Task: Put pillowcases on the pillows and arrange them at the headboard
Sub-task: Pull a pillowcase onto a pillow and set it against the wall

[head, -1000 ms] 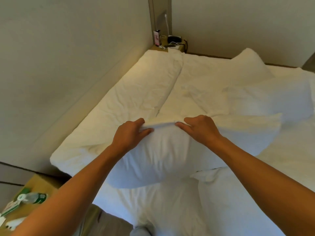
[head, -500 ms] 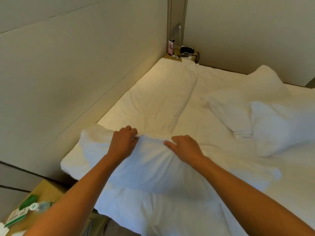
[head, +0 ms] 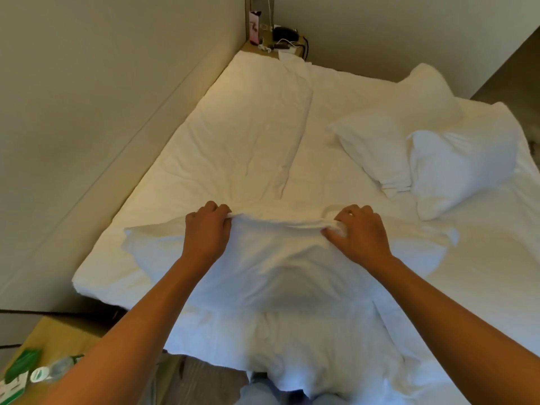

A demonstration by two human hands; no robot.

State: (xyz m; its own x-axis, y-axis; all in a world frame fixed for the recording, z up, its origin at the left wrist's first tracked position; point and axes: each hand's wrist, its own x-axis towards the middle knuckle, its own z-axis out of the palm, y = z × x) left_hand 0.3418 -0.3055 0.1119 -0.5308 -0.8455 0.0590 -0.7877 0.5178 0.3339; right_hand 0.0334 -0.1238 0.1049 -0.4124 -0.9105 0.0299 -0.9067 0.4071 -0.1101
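A white pillow in its pillowcase (head: 274, 267) lies across the near part of the bed (head: 233, 135). My left hand (head: 208, 229) grips the far edge of the pillowcase on the left. My right hand (head: 357, 230) pinches the same edge further right, bunching the fabric. Two more white pillows lie at the right of the bed, one (head: 377, 141) flat and one (head: 458, 168) overlapping it. A further pillow or bundle of white bedding (head: 315, 355) lies under the near end, close to my body.
The padded headboard wall (head: 117, 97) runs along the left of the bed. A nightstand (head: 280, 45) with a pink box, cables and a dark device stands in the far corner. A near wooden nightstand (head: 58, 343) holds a bottle (head: 52, 371) and green packets.
The pillow has come down flat onto the bed and shifted left toward the headboard. My hands have spread further apart along its far edge.
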